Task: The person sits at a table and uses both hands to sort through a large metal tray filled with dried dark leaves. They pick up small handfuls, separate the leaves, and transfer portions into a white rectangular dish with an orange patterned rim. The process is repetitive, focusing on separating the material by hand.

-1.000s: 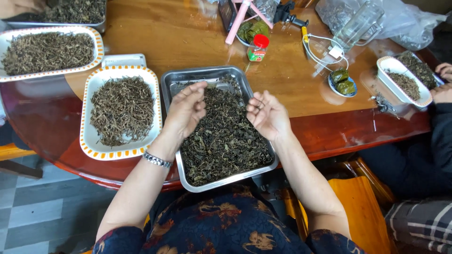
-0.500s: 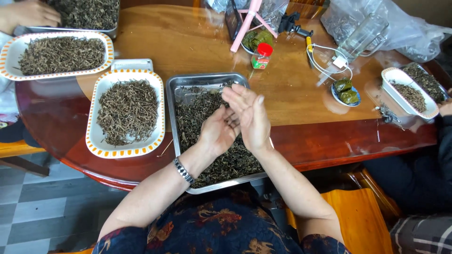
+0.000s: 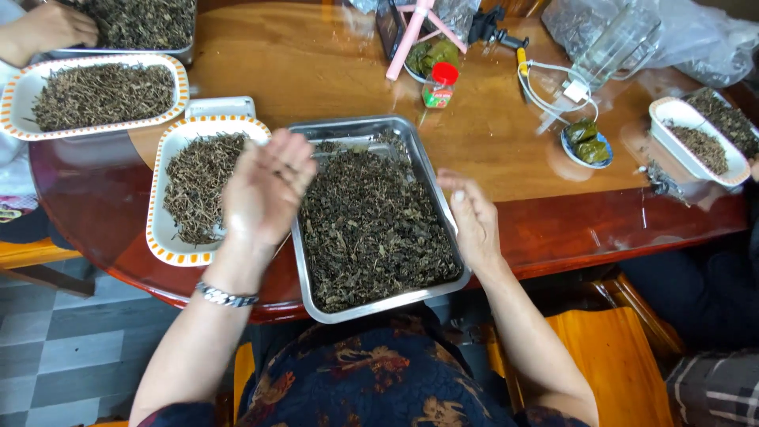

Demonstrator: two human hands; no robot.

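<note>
Head view: both hands open, left hand [image 3: 265, 190] probably empty, right hand [image 3: 473, 221] beside steel tray [image 3: 443, 202].

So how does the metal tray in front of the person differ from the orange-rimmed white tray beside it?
The metal tray is bare silver steel with a plain rim; the white tray has an orange patterned border. The metal tray is larger and holds broken, leafy dark bits; the white tray holds thin, stick-like pieces. The right hand rests at the metal tray's edge; the left hand hovers between both. Both are rectangular and sit on the wooden table.
</note>
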